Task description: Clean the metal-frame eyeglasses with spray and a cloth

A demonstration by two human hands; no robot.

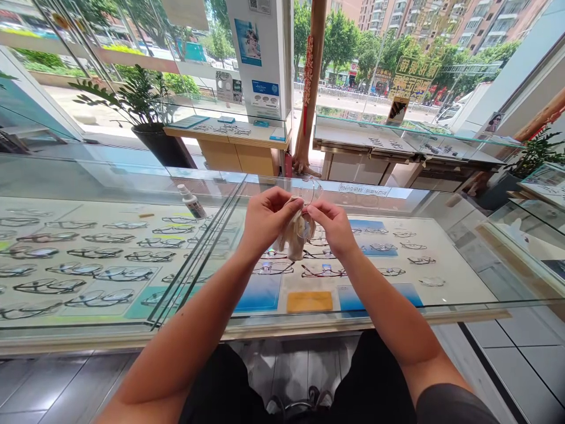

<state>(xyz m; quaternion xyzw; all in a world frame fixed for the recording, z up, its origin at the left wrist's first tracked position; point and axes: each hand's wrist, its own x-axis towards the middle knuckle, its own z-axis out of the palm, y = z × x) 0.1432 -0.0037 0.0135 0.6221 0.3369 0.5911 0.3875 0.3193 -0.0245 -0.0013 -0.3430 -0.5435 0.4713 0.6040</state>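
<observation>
Above the glass counter (445, 303), both of my hands are raised close together at a pair of thin-rimmed eyeglasses (312, 189). The fingers of my left hand (266, 219) are closed on a pale beige cloth (293, 240), which hangs down below them and covers part of the glasses. My right hand (334, 227) pinches the thin frame between thumb and fingertips. One round lens rises above my fingers, and the other hangs lower beside the cloth. Exactly where the cloth touches the glasses is hidden by my fingers.
A small white spray bottle (192, 202) stands on the counter to the left. Under the glass lie rows of eyeglasses (123, 274), blue sheets (258, 293) and an orange rectangular piece (309, 301). Beyond are a potted plant (152, 118), a wooden post (309, 88) and more display cases.
</observation>
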